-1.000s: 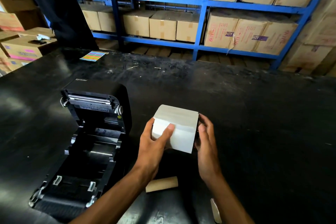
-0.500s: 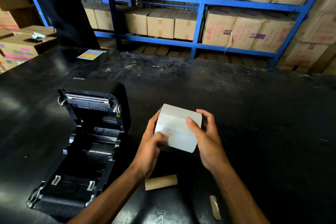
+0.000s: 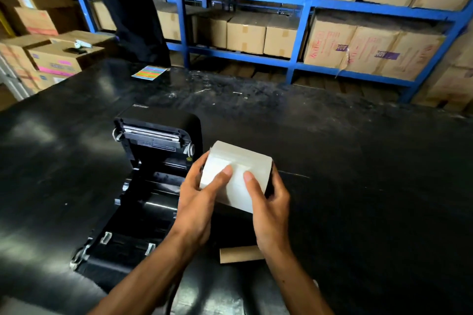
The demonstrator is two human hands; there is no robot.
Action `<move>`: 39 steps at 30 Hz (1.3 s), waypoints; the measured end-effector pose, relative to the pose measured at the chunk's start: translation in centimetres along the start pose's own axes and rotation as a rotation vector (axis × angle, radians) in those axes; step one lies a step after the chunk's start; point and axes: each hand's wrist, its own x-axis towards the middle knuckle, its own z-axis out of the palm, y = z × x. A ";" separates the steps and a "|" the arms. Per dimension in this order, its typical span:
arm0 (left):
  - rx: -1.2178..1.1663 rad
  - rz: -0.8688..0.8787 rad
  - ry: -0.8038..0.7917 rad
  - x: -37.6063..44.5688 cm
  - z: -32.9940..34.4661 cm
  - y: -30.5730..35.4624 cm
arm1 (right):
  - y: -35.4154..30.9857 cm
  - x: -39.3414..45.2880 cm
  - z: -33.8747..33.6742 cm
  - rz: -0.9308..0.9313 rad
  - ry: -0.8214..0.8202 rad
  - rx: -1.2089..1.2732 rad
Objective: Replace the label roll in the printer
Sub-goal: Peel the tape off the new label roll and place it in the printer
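A white label roll [image 3: 238,163] is held above the black table, just right of the printer. My left hand [image 3: 198,197] grips its left end with the thumb on the front face. My right hand [image 3: 268,199] holds the right end, thumb pressed on the paper. The black label printer [image 3: 143,186] lies open on the left, its lid [image 3: 158,130] tilted up at the back and its roll bay showing no roll. An empty brown cardboard core [image 3: 240,253] lies on the table below my wrists.
The black table [image 3: 358,186] stretches to the right and far side. A coloured sticker sheet [image 3: 149,72] lies near its far edge. A person in dark clothes [image 3: 128,7] stands behind the table at the blue shelving [image 3: 302,33] full of cartons. More cartons [image 3: 58,59] are stacked at the left.
Both thumbs have shifted onto the front face of the label roll, and the roll sits a little closer to the printer. The person behind has raised their hands to the shelf.
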 end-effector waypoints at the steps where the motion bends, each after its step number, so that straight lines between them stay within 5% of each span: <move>1: -0.025 0.003 0.016 -0.2 -0.7 0.4 | 0.1 -0.4 0.9 0.000 -0.021 -0.044; 8: 0.025 0.068 0.190 -1.9 -7.8 2.5 | 0.6 -2.9 5.9 0.164 -0.331 -0.153; 12: 0.092 0.032 0.139 -2.2 -12.9 4.4 | 2.1 -4.8 10.4 0.186 -0.379 -0.149; 22: 0.404 -0.072 -0.017 1.9 -21.5 5.1 | 5.8 -5.3 17.0 0.216 -0.260 -0.252; 39: 0.477 -0.050 -0.153 4.7 -22.3 3.6 | 7.9 -4.2 16.6 0.161 -0.127 -0.556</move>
